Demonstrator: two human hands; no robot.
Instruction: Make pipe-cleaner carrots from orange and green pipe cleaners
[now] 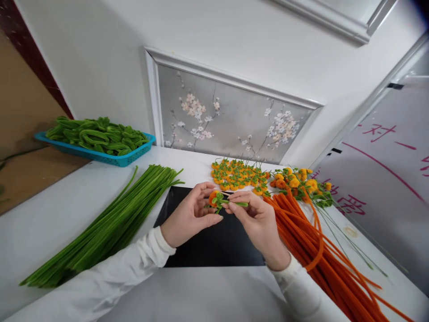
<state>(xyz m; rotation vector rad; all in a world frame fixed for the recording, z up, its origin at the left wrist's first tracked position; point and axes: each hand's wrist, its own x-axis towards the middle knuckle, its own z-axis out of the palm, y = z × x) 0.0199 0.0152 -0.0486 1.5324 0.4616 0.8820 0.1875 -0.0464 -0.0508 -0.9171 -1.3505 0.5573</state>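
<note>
Both hands pinch one small orange flower above the black mat: left hand closed on the bloom, right hand on its green stem. It looks light, soft and bendable, best held at the wire stem.

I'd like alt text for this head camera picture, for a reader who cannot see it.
Two hands, left hand and right hand, together hold a small orange and green pipe-cleaner flower above a black mat on a white table. A bundle of green pipe cleaners lies left, orange pipe cleaners right, and finished orange flowers sit behind.
</note>
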